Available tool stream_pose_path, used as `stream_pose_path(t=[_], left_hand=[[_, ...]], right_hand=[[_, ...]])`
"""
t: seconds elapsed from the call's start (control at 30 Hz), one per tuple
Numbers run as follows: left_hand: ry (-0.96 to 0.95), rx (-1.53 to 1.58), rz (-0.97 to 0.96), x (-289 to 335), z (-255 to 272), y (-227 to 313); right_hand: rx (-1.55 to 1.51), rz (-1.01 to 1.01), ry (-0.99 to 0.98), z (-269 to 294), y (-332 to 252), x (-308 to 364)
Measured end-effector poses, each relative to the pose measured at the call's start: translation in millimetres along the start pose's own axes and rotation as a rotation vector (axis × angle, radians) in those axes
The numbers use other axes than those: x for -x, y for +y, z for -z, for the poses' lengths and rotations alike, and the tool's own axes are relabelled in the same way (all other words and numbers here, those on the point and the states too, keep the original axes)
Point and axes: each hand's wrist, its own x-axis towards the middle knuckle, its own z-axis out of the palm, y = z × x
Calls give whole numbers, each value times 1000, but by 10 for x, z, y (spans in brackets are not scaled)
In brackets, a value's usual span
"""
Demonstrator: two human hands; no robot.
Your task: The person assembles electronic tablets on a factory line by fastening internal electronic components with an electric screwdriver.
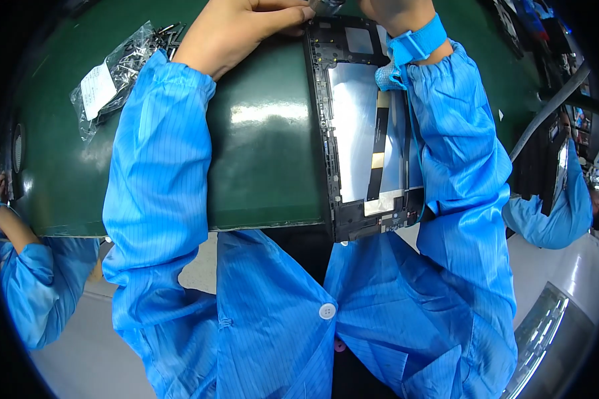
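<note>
Nearest: blue striped coat [273, 319], one white button [327, 311] at its front. Next, a flat black device frame [351, 133], lying lengthwise on the green table [266, 166], right of centre; its near end reaches just past the table edge. Silver sheet inside, dark strip [381, 130] running down it. Right sleeve overlaps its right side.

Farther up: blue wrist strap [419, 43] on the right wrist, crossing the frame's upper right. Right hand [396, 13] above the frame's far end, cut by the upper edge of view; cannot tell how its fingers stand. Left hand [239, 30] comes in from the left at the far end, thumb and forefinger drawn together beside a small shiny piece [327, 6]; cannot tell whether they pinch it.

Far left on the table: clear bag [116, 73] of small metal parts, white label [98, 91]. Off both sides, co-workers' blue sleeves [559, 206].
</note>
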Motion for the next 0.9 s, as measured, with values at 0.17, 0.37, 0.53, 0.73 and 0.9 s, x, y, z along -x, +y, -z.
stream_pose_path(t=[0.17, 0.37, 0.53, 0.73, 0.9], left_hand=[[-28, 30, -29, 17, 28, 18], [12, 193, 85, 29, -73, 193], [-10, -48, -1, 33, 43, -46], [-37, -5, 6, -32, 43, -26], [-41, 24, 2, 17, 21, 72]], right_hand=[[-13, -18, 3, -50, 7, -39], [-2, -46, 12, -24, -9, -31], [-2, -7, -15, -63, 50, -10], [-18, -6, -6, -46, 9, -22], [-43, -53, 1, -80, 18, -62]])
